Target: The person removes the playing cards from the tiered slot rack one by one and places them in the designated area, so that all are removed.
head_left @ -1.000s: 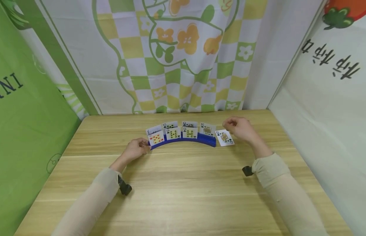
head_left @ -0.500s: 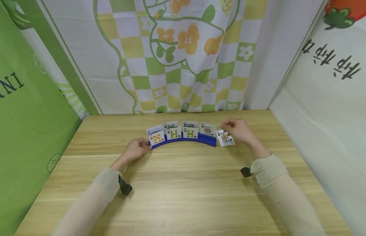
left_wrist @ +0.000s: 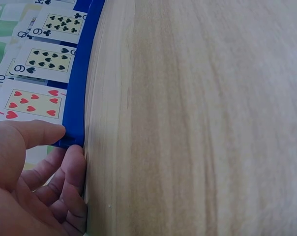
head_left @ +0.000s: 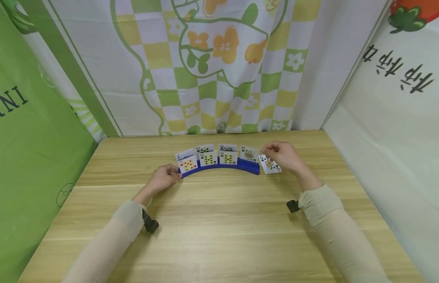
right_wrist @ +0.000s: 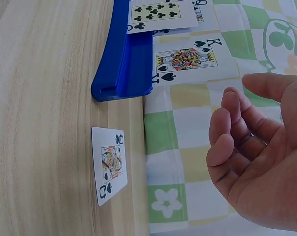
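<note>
A curved blue playing card holder [head_left: 249, 167] stands near the table's far side with two rows of cards in it. My left hand [head_left: 163, 178] grips its left end, thumb on the front edge beside the seven of hearts [left_wrist: 34, 101]. Right of that seven, the front row has a nine of spades [left_wrist: 47, 60] and a nine of clubs [left_wrist: 61, 23]. My right hand [right_wrist: 256, 147] hovers past the holder's right end, fingers loosely curled around nothing. Its thumb and fingertips are near the king of spades [right_wrist: 188, 60] in the back row. A queen of spades [right_wrist: 109, 162] lies face up on the table.
Behind the front row stand a ten [head_left: 204, 148] and a queen [head_left: 228, 147], mostly covered. A patterned curtain [head_left: 223, 98] hangs at the back edge of the wooden table [head_left: 219, 224]. Side walls [head_left: 389, 129] flank it.
My right hand has shifted slightly left, over the queen of spades and closer to the king. The left hand has stayed at the holder's end.
</note>
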Action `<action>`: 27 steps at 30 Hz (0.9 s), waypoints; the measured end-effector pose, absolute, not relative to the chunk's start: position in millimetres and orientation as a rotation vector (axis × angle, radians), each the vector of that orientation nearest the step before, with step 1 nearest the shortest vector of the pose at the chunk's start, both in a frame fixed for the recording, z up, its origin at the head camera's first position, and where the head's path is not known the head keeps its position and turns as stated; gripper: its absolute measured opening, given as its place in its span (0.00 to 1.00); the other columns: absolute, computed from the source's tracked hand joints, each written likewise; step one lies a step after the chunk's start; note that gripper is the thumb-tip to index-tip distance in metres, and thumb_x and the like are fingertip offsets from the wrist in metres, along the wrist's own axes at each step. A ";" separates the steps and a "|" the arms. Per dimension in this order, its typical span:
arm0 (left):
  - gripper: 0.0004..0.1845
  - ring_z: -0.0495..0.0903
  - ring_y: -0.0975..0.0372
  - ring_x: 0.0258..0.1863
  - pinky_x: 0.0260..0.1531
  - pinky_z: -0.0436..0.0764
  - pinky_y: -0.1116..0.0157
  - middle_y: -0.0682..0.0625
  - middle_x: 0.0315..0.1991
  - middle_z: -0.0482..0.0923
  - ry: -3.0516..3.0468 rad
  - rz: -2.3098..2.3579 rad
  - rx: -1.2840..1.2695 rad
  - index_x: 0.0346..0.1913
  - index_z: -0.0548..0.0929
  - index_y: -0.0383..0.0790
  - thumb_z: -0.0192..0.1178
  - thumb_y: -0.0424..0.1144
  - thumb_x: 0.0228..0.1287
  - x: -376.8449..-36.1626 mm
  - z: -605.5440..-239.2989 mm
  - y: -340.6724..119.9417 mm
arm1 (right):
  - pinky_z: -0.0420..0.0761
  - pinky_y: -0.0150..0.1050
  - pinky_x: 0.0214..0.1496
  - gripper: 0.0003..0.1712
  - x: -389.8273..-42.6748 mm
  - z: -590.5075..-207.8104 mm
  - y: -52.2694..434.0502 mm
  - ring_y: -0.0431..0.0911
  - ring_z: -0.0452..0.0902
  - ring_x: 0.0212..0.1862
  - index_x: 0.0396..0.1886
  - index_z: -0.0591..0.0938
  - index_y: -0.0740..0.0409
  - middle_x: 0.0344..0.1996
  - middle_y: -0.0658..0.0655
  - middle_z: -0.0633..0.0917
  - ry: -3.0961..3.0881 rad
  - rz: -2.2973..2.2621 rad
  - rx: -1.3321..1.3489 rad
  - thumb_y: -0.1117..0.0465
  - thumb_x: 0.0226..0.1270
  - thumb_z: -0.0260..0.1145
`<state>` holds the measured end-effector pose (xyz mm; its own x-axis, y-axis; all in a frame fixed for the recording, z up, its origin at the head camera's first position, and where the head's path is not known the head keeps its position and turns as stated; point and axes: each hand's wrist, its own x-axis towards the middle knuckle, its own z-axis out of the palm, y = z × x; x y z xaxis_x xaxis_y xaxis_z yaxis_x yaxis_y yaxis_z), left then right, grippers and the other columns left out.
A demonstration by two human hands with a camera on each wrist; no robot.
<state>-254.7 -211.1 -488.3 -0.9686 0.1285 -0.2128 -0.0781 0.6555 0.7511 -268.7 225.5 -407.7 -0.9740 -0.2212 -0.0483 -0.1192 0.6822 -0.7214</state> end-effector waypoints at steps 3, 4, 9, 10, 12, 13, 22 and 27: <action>0.21 0.81 0.58 0.33 0.33 0.79 0.67 0.40 0.44 0.83 2.631 1.207 0.040 0.56 0.78 0.33 0.63 0.42 0.65 -255.2 -486.9 -210.9 | 0.80 0.40 0.42 0.19 -269.4 -407.2 225.0 0.50 0.82 0.41 0.53 0.81 0.56 0.43 0.60 0.86 2.773 -1.164 -0.287 0.49 0.76 0.57; 0.21 0.81 0.58 0.34 0.33 0.78 0.67 0.40 0.44 0.83 2.631 1.206 0.041 0.56 0.78 0.33 0.63 0.42 0.65 -255.3 -486.6 -211.1 | 0.79 0.39 0.41 0.19 -269.5 -407.5 225.0 0.50 0.82 0.41 0.53 0.82 0.56 0.43 0.60 0.86 2.776 -1.161 -0.297 0.49 0.76 0.57; 0.20 0.82 0.58 0.34 0.33 0.79 0.68 0.39 0.44 0.83 2.622 1.208 0.036 0.56 0.78 0.33 0.62 0.42 0.66 -255.1 -487.1 -211.8 | 0.81 0.44 0.42 0.18 -270.4 -409.6 223.6 0.56 0.82 0.43 0.52 0.82 0.54 0.43 0.61 0.85 2.742 -1.175 -0.300 0.48 0.74 0.60; 0.20 0.82 0.58 0.34 0.33 0.79 0.68 0.40 0.44 0.83 2.620 1.210 0.032 0.56 0.78 0.33 0.62 0.42 0.66 -255.0 -487.5 -211.7 | 0.81 0.44 0.42 0.18 -270.7 -410.0 223.1 0.56 0.82 0.43 0.52 0.82 0.54 0.43 0.61 0.85 2.736 -1.175 -0.299 0.48 0.74 0.60; 0.20 0.82 0.58 0.34 0.33 0.79 0.68 0.40 0.44 0.83 2.619 1.212 0.030 0.56 0.78 0.33 0.62 0.42 0.66 -255.1 -488.2 -211.6 | 0.80 0.43 0.40 0.18 -271.0 -410.5 221.6 0.54 0.82 0.42 0.52 0.82 0.54 0.42 0.60 0.85 2.733 -1.173 -0.293 0.47 0.74 0.60; 0.20 0.82 0.58 0.34 0.33 0.79 0.68 0.40 0.44 0.83 2.619 1.212 0.033 0.56 0.78 0.32 0.62 0.41 0.67 -255.1 -488.4 -211.6 | 0.80 0.42 0.39 0.18 -271.3 -410.4 220.9 0.53 0.82 0.41 0.52 0.82 0.54 0.42 0.59 0.85 2.734 -1.170 -0.289 0.47 0.74 0.60; 0.21 0.82 0.58 0.33 0.32 0.78 0.67 0.40 0.43 0.83 2.621 1.214 0.041 0.56 0.78 0.32 0.62 0.42 0.67 -255.3 -487.8 -211.6 | 0.78 0.39 0.35 0.18 -271.3 -406.8 214.4 0.48 0.79 0.36 0.51 0.82 0.55 0.44 0.62 0.84 2.756 -1.143 -0.288 0.47 0.73 0.60; 0.21 0.82 0.58 0.33 0.32 0.78 0.68 0.40 0.43 0.83 2.622 1.211 0.032 0.56 0.78 0.32 0.62 0.42 0.67 -255.0 -487.5 -211.6 | 0.76 0.38 0.35 0.18 -271.6 -407.5 213.1 0.49 0.79 0.37 0.48 0.83 0.56 0.40 0.59 0.85 2.780 -1.119 -0.308 0.47 0.74 0.61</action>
<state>-255.0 -211.6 -487.5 -0.9678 0.1249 -0.2185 -0.0855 0.6535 0.7521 -271.6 213.1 -407.5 -0.9708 -0.2358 -0.0432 -0.1401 0.7044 -0.6958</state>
